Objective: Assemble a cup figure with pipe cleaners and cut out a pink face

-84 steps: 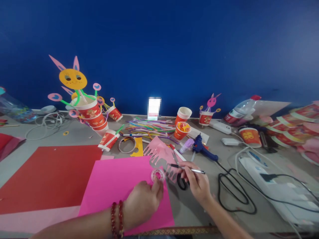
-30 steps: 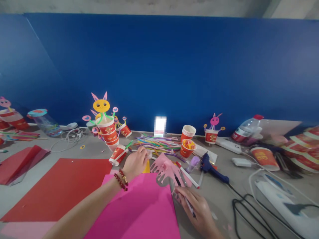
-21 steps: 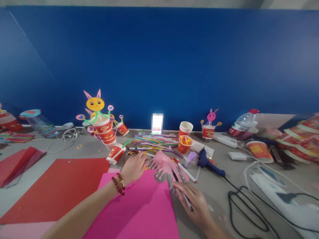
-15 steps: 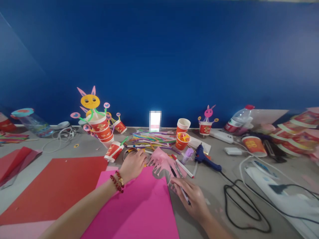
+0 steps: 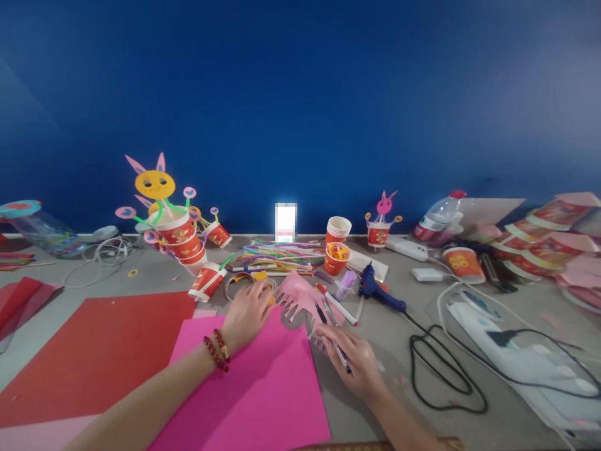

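My left hand [image 5: 246, 316], with a red bead bracelet [image 5: 216, 351] at its wrist, rests over the top edge of a magenta paper sheet [image 5: 253, 394]. Its fingers are stretched out and apart, close to small yellow paper pieces [image 5: 271, 300] and a tape roll [image 5: 229, 287]. My right hand [image 5: 357, 360] is closed around a dark-and-white pen [image 5: 342, 357], just right of the sheet. Beyond that hand lies a pink paper [image 5: 298, 291] with a ragged, cut-out edge. A red-capped white marker [image 5: 340, 307] sits beside it.
A red sheet [image 5: 103, 351] lies left. Pipe cleaners [image 5: 277, 257] are heaped at the back. Paper-cup figures [image 5: 176, 235] stand behind on the left. On the right are a blue glue gun [image 5: 378, 289], its looped black cord [image 5: 416, 382], a power strip [image 5: 507, 351] and a bottle [image 5: 439, 216].
The view has shifted slightly, moving the scene left. My left hand's fingers look more stretched out over the sheet's top edge. My right hand keeps its grip on the pen.
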Demonstrator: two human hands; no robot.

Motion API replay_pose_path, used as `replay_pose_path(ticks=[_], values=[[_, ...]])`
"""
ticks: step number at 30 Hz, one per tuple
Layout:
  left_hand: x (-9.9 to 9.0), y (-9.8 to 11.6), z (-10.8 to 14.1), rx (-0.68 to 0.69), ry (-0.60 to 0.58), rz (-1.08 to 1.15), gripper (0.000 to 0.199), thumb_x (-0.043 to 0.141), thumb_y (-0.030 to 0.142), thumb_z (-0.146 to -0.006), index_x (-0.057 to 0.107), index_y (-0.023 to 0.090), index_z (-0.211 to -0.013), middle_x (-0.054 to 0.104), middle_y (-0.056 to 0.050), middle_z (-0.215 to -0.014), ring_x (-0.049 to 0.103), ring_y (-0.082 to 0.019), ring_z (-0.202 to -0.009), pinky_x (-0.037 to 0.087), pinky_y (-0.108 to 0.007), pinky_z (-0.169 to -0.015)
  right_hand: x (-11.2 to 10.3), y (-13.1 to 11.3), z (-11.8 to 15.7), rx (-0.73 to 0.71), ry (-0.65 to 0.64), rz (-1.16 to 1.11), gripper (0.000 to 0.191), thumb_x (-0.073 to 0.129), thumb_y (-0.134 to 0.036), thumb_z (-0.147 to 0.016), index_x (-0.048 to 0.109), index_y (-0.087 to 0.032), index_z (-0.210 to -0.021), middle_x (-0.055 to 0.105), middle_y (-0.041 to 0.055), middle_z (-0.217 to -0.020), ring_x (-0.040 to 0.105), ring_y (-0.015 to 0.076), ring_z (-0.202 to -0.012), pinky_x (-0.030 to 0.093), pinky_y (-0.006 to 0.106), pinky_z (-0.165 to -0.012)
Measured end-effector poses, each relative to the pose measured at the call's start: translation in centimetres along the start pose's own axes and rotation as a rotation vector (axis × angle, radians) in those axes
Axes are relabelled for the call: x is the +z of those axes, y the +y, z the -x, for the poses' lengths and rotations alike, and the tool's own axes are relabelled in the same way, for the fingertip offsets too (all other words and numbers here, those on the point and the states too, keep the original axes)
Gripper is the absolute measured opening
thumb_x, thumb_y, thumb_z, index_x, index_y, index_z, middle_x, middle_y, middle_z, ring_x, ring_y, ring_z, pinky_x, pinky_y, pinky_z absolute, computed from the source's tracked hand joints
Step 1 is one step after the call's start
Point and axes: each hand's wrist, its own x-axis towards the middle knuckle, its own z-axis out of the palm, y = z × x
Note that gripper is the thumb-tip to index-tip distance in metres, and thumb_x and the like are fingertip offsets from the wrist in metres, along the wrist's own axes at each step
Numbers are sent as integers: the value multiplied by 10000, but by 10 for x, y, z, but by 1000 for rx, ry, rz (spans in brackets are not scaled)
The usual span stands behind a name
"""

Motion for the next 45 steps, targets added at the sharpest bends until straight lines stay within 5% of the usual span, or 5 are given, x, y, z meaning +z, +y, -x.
replay_pose_path(ticks=[7,19,28,38,45], values=[[16,-3,54,189,33,70,709,582,569,-908,388,189,-1475,487,-151,-1456,451,-346,-1331,415,-522,-1088,-19,-4,10,-31,-145,86,384,500,-196,-959,520,-216,-1343,733,105,-1100,692,250,-1005,562,348,-832],[31,-26,64,95,107,19,581,511,530,-967,478,159,-1414,560,-140,-1384,522,-301,-1257,443,-460,-1067,-74,27,40,234,-147,188,387,351,-198,-965,619,-222,-1244,727,99,-1030,708,231,-884,563,320,-737],[33,-26,63,53,133,43,538,527,476,-966,485,165,-1404,534,-142,-1406,496,-310,-1289,447,-470,-1075,-56,34,43,218,-16,300,281,433,-170,-916,645,-202,-1098,761,79,-887,728,215,-737,573,300,-659],[24,-21,63,40,113,119,467,557,400,-954,510,189,-1368,576,-115,-1341,520,-300,-1234,467,-463,-1050,-42,31,6,115,-155,392,320,499,-199,-952,669,-246,-1218,718,92,-1047,671,254,-917,564,386,-791],[18,-19,62,37,28,138,438,533,361,-968,510,173,-1363,575,-124,-1309,516,-307,-1198,464,-492,-1029,-11,-12,8,83,-216,267,243,498,-147,-950,661,-207,-1121,716,91,-1047,651,256,-974,540,411,-861]])
